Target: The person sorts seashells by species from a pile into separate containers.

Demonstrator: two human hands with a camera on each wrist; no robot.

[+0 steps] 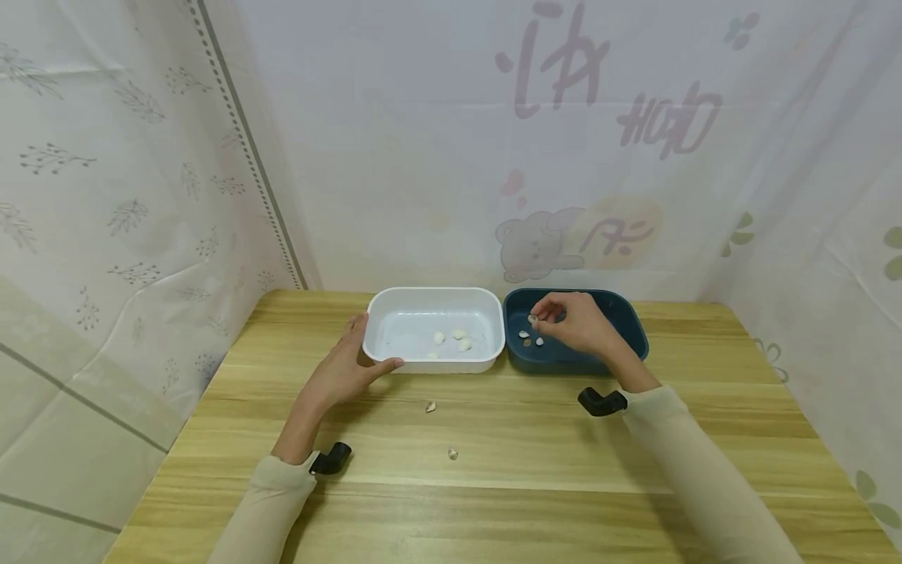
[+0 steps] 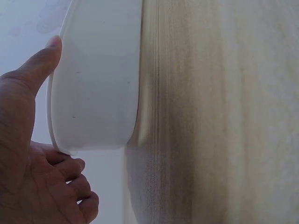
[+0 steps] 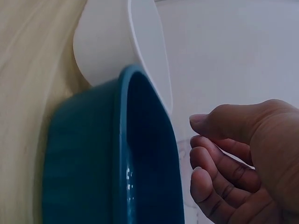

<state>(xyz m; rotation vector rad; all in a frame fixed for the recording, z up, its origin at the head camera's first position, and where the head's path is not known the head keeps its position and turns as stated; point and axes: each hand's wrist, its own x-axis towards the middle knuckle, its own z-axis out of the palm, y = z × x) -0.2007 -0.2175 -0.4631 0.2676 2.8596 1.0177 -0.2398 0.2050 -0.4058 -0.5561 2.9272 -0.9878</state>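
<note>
The left hand [image 1: 341, 370] spans the near left corner of a white, rounded rectangular plastic container [image 1: 395, 364], thumb on its front rim and fingers bent against its left side, holding it on the light wood-grain desk [image 1: 521, 470]. Inside lie several small, rounded, cream-white pieces [image 1: 439, 338]. Just right of it sits a dark teal-blue, rounded rectangular plastic container [image 1: 564, 366]. Above that one, the right hand [image 1: 579, 323] is nearly closed, its thumb and index finger pinching a small, pale shell-like piece [image 1: 532, 319]; beneath lie a few small white and brown pieces [image 1: 524, 334]. Two small, pale brownish shell-like pieces [image 1: 431, 406] rest apart on the desk, in front of the white container.
</note>
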